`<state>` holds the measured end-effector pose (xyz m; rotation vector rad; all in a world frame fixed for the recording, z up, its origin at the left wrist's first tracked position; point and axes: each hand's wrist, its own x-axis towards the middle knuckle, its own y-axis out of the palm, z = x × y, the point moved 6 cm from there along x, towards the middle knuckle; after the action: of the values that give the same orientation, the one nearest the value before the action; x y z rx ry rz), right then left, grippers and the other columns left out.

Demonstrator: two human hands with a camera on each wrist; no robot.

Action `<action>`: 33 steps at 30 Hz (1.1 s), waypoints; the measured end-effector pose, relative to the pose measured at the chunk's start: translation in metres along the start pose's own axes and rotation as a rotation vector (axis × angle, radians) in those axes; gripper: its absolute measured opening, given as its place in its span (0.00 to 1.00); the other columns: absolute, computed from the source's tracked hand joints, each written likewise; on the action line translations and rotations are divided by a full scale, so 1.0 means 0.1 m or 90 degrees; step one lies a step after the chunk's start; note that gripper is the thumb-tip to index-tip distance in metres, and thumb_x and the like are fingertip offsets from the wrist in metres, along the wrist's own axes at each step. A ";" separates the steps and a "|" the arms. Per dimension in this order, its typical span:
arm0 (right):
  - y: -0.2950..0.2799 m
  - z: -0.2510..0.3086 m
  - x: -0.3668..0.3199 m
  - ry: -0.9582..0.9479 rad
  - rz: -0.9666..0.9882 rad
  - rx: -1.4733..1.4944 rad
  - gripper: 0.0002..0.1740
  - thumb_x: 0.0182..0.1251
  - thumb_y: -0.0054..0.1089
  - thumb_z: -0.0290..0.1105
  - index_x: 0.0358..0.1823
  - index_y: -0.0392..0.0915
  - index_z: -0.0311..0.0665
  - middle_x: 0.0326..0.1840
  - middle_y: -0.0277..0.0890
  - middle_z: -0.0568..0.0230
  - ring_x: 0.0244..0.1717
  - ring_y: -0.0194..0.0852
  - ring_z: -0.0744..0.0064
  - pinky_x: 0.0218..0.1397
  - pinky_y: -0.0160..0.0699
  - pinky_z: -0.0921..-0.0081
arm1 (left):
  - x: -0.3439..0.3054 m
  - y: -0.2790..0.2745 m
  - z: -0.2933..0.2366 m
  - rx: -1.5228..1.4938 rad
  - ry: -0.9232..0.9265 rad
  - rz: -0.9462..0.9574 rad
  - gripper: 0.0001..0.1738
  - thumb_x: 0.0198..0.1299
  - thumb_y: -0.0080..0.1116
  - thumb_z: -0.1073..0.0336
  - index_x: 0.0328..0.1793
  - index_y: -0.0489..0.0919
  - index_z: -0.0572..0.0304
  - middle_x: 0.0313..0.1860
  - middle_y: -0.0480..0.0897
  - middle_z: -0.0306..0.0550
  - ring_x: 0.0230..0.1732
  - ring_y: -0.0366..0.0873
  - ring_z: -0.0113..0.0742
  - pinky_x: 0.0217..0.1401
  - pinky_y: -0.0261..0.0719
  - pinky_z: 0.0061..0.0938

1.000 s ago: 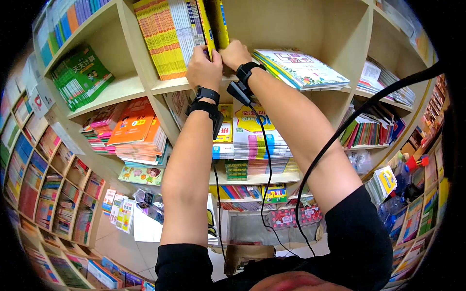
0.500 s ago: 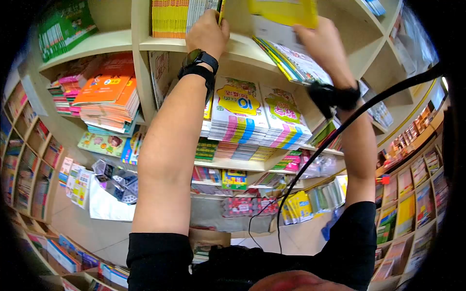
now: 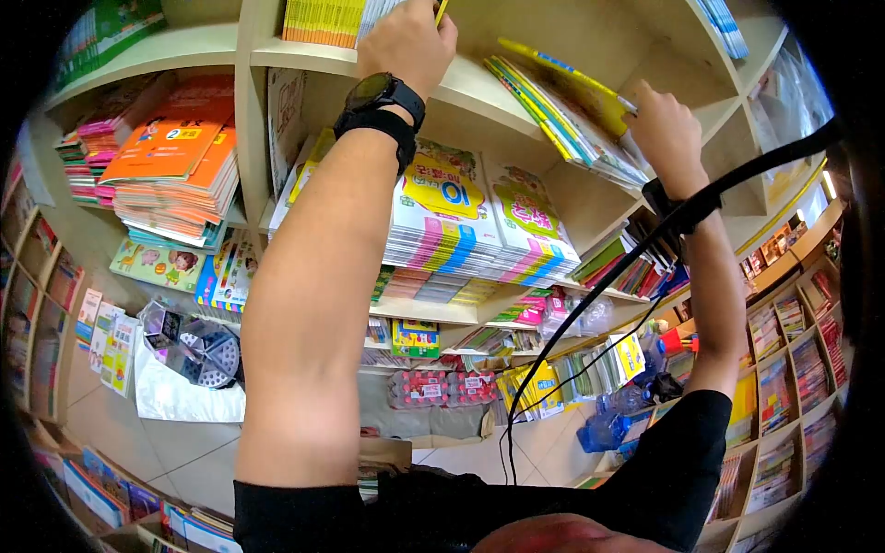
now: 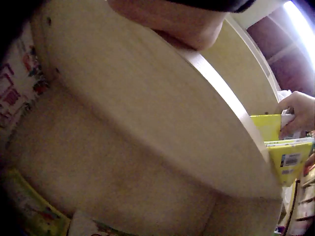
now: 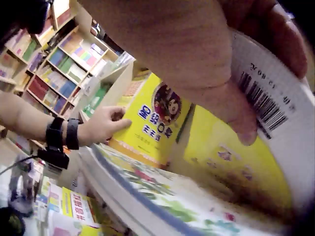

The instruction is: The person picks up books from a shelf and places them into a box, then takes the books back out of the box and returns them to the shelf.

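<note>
My left hand [image 3: 406,46] is at the end of a row of upright books [image 3: 323,20] on the upper shelf. It grips the edge of a standing yellow book [image 5: 140,132], thumb against the front cover in the right wrist view. To the right, my right hand [image 3: 666,129] pinches another thin yellow book [image 3: 553,63] by its edge. That book has a white back with a barcode [image 5: 263,105] and bends a little. It sits tilted over a flat stack of books [image 3: 530,106], overlapping the top cover with its flower print [image 5: 172,196].
Below the upper shelf board [image 3: 484,92] lie piles of workbooks [image 3: 442,198]. Orange booklets [image 3: 180,138] fill a left compartment. A black cable [image 3: 627,267] hangs across the right forearm. Bottles [image 3: 604,429] and bagged goods stand low on the right.
My right hand has pulled a yellow book away from the upright row, carried it right and lowered it over the flat stack. The left hand has stayed by the row.
</note>
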<state>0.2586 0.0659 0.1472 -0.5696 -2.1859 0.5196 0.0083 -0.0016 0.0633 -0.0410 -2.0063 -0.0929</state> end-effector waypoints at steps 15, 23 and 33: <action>0.12 0.10 -0.31 -0.122 -0.220 0.274 0.21 0.64 0.52 0.24 0.57 0.73 0.48 0.39 0.79 0.47 0.38 0.81 0.50 0.37 0.79 0.61 | 0.00 0.04 0.04 0.031 -0.007 0.043 0.09 0.55 0.57 0.61 0.33 0.74 0.57 0.25 0.81 0.53 0.27 0.80 0.50 0.32 0.77 0.41; 0.28 0.25 -0.39 -0.240 -0.182 0.306 0.16 0.66 0.53 0.27 0.54 0.75 0.45 0.42 0.80 0.49 0.37 0.81 0.51 0.39 0.80 0.63 | -0.01 0.01 0.01 0.015 0.000 0.027 0.09 0.55 0.57 0.61 0.33 0.74 0.58 0.25 0.81 0.53 0.27 0.80 0.51 0.32 0.77 0.41; 0.53 0.17 -0.43 -0.189 -0.035 0.671 0.19 0.67 0.51 0.38 0.52 0.75 0.33 0.43 0.79 0.49 0.41 0.78 0.56 0.44 0.73 0.68 | -0.01 0.18 0.13 -0.007 0.036 -0.052 0.13 0.55 0.59 0.55 0.39 0.78 0.53 0.26 0.83 0.51 0.25 0.81 0.52 0.25 0.78 0.40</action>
<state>0.2821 0.0822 0.0837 0.1563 -1.8155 1.6405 -0.0014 0.0170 0.0580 0.0368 -1.9509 -0.1555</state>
